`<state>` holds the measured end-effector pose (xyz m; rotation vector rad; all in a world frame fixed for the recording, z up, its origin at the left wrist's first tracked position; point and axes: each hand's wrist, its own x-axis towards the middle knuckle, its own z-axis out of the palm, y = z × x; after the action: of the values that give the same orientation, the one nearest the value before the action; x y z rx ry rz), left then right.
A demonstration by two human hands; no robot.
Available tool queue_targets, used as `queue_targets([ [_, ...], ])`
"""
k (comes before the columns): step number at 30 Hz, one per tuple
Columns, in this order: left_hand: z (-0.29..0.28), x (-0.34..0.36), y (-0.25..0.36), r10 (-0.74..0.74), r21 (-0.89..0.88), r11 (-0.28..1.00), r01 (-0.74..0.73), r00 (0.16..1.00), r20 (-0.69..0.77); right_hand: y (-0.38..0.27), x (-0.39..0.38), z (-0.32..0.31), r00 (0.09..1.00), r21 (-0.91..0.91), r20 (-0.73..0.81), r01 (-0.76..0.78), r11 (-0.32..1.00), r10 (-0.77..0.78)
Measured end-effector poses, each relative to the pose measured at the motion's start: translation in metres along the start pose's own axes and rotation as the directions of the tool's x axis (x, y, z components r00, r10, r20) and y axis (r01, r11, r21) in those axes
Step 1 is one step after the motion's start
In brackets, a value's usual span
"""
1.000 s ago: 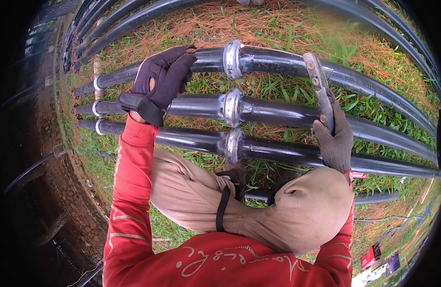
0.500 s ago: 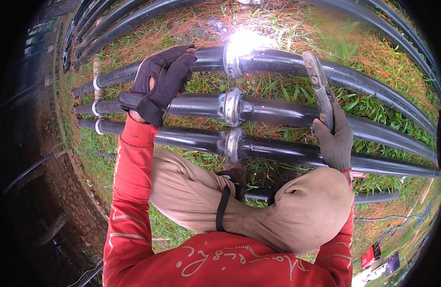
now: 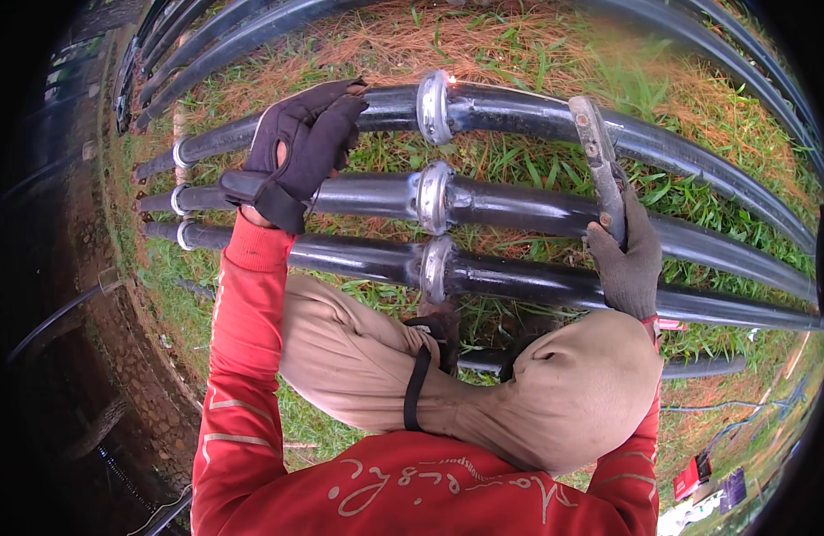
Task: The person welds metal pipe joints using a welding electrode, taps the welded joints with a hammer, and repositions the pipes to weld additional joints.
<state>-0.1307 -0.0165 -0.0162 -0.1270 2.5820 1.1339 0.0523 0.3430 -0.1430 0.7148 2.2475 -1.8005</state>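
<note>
My left hand, in a dark glove, is closed on the upper of three black pipes in front of me, each with a silvery flange collar. My right hand, in a grey knitted glove, grips a worn electrode holder over the pipes. A thin welding rod runs from it leftward to the top collar, where a small orange spot glows at the upper edge. The middle collar and lower collar line up below it. My knees are bent just behind the pipes.
More black pipes curve along the back and far right. A pole crosses beneath the pipe ends at left, beside a stony dirt edge. Blue cables and a red box lie on the grass at lower right.
Half a second ago a bright white arc flared at the top collar; now only a small orange glow shows there. Both hands have barely moved, the left very slightly upward.
</note>
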Motion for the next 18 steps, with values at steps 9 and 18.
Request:
queue_targets([
  [9,0.0013,0.0008,0.0034,-0.055,0.004,0.999,0.055,0.998,0.014,-0.0020,-0.0002,0.0002,1.000,-0.055,-0.012,-0.009,0.998,0.008],
  [18,0.0039,-0.0001,0.0040,-0.061,-0.024,0.998,0.061,0.998,-0.006,-0.0060,-0.0005,0.0011,0.998,-0.035,-0.008,-0.057,0.998,0.057],
])
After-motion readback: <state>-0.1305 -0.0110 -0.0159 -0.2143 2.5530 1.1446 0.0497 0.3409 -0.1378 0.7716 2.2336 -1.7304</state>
